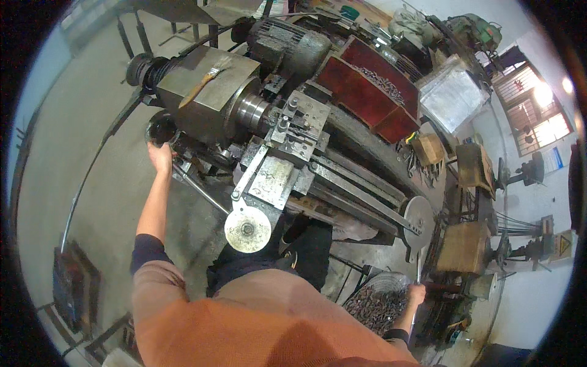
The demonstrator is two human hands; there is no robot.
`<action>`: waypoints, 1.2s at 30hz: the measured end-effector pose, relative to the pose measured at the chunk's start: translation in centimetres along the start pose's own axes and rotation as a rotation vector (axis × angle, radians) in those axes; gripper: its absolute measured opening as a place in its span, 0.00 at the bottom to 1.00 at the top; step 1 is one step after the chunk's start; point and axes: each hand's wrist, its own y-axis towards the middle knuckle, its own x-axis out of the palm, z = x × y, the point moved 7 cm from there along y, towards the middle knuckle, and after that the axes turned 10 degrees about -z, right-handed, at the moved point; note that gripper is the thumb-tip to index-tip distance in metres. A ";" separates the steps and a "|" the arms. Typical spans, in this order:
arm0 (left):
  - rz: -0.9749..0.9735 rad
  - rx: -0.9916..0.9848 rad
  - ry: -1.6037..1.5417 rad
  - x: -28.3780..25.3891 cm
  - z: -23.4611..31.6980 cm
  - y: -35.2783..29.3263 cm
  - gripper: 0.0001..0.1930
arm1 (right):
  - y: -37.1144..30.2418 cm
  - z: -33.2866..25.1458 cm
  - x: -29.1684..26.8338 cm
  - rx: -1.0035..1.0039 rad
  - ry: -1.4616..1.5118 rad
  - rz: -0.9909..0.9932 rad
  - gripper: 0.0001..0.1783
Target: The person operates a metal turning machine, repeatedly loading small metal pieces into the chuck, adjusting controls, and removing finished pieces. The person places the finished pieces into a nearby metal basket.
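A metal lathe-like machine stands before me, with a bright cylindrical spindle nose [252, 112] facing a steel tool block [299, 125]. My left hand [161, 157] is at the lower edge of a dark, round, cup-shaped part [161, 129] on the machine's left; its fingers look bent, and what they hold is hidden. At the lower right, my right hand [416, 295] is wrapped round a metal lever [419, 268], which reaches up toward a grey disc [419, 215] at the end of the bed. A round pale plate [247, 229] sits on the near end of the cross slide.
A wooden-handled brush [200, 87] lies on the headstock cover. Behind the bed is a red bin [365, 92] of small metal parts. Beside my right forearm a basket [386, 282] holds dark pieces. A motor [287, 46] stands at the back.
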 end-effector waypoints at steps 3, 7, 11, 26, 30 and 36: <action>-0.023 -0.012 -0.110 0.3 1.4 -0.5 0.20 | -1.6 -0.3 0.4 0.006 0.015 -0.068 0.20; -0.027 -0.065 -0.089 0.2 2.1 -0.9 0.20 | -2.6 -0.2 0.4 -0.005 0.036 -0.038 0.21; 0.000 0.095 -0.007 -0.2 -2.2 1.7 0.19 | -2.5 -0.9 0.6 -0.010 0.062 -0.035 0.21; -0.048 0.258 0.346 -1.8 -5.2 5.5 0.15 | -1.2 -0.1 2.8 -0.090 -0.015 0.051 0.18; -0.361 0.089 0.413 -1.4 -2.8 5.5 0.08 | 2.8 1.2 2.3 -0.275 -0.199 0.443 0.14; -0.179 -0.099 0.184 -6.3 3.1 -1.6 0.09 | 13.0 1.5 0.1 -0.199 -0.094 0.176 0.19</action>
